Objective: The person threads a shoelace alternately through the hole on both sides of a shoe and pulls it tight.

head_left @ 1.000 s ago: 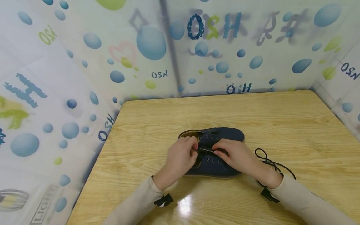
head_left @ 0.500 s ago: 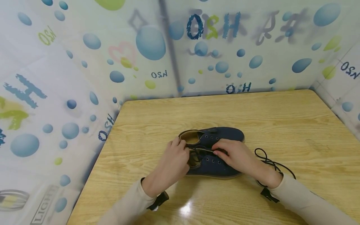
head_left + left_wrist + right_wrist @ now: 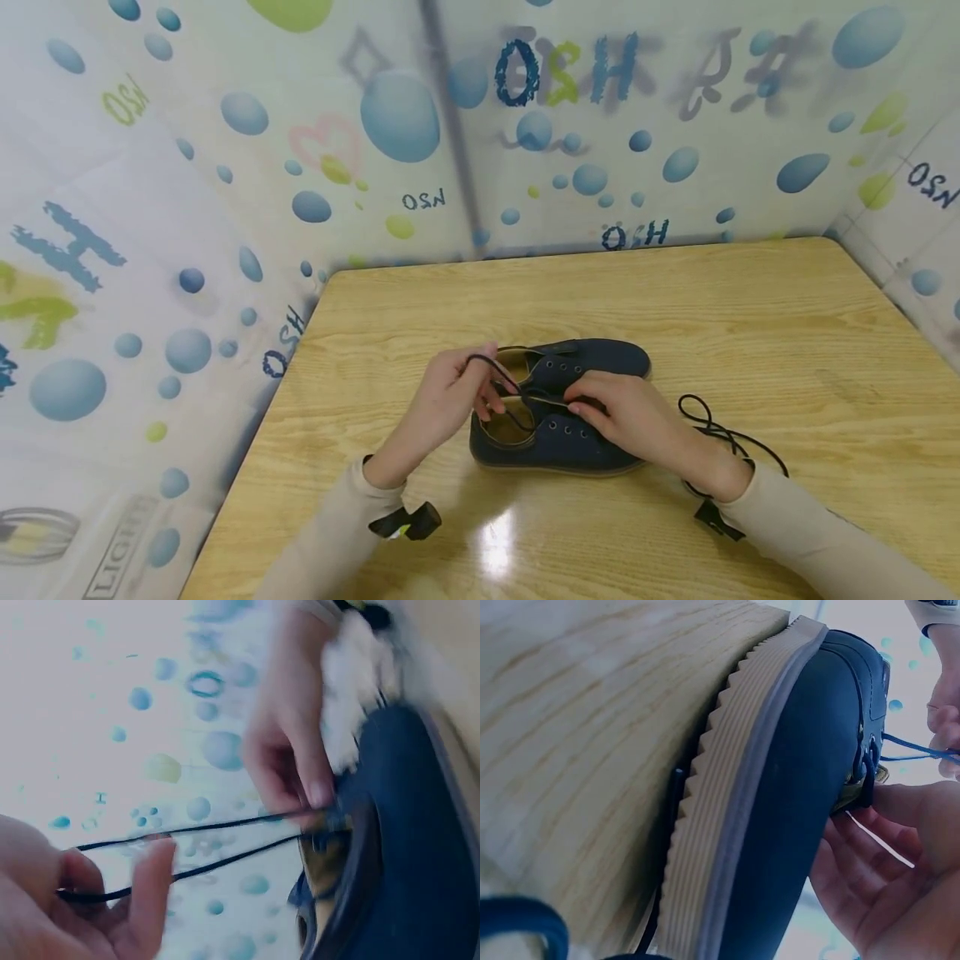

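Note:
Two navy blue lace-up shoes lie side by side on the table, toes to the right: a near shoe and a far shoe. My left hand is over their heel ends, holding a black shoelace looped round its curled fingers. Two strands run from it to the near shoe's opening, drawn fairly straight in the left wrist view. With thumb and fingers my right hand pinches the near shoe's upper at the far side of its lace opening. The right wrist view shows that shoe's ridged tan sole.
A loose black cord lies in loops on the wooden table, right of the shoes and partly beneath my right wrist. Beyond the table's back edge hangs a white backdrop printed with blue and green drops.
My left hand has left the shoe's opening, passed over the heel and turned over, drawing the shoelace out leftward into a loop. My right hand has stayed in place.

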The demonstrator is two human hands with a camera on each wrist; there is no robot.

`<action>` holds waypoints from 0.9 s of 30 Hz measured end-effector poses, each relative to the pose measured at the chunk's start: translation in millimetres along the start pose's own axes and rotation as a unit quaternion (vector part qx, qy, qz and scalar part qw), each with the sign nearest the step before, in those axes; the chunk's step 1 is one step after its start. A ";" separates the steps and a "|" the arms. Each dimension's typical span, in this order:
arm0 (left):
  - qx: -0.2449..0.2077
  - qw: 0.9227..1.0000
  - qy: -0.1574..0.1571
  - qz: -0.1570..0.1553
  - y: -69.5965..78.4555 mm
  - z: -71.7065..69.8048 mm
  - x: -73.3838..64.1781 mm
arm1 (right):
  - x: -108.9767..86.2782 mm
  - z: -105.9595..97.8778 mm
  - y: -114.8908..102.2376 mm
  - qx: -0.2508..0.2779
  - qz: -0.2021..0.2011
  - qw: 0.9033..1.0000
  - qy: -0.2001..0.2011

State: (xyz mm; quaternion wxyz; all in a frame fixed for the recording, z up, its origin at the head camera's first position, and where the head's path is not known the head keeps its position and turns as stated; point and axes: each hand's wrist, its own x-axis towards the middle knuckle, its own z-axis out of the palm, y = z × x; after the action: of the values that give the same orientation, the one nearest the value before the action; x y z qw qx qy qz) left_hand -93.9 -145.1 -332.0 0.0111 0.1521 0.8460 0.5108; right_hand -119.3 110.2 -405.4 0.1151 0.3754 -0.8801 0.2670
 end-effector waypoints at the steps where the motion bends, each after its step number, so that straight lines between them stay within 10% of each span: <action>1: -0.072 0.997 -0.011 -0.024 0.1 -1.9 1.1 | 0.1 0.0 0.0 -0.001 0.001 1.000 0.000; 4: -0.153 0.988 -0.005 -0.032 0.1 -6.2 2.3 | 0.0 0.1 0.0 -0.002 0.002 1.000 -0.002; 11: -0.095 0.992 0.057 0.057 0.3 -7.2 1.3 | 0.0 -0.3 0.5 0.000 0.005 1.000 -0.002; 24: 0.028 0.999 -0.003 0.015 -10.1 7.8 11.9 | -0.2 -0.6 0.9 0.004 0.002 1.000 0.000; 27: 0.093 0.994 -0.059 0.009 -15.2 7.6 15.3 | -0.1 -0.8 0.9 0.004 0.003 1.000 0.000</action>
State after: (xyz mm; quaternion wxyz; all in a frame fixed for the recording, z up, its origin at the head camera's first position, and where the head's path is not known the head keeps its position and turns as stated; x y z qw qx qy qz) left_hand -110.9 -141.0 -346.8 0.0422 0.1900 0.8862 0.4204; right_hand -119.9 111.2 -405.2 0.1126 0.3735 -0.8801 0.2705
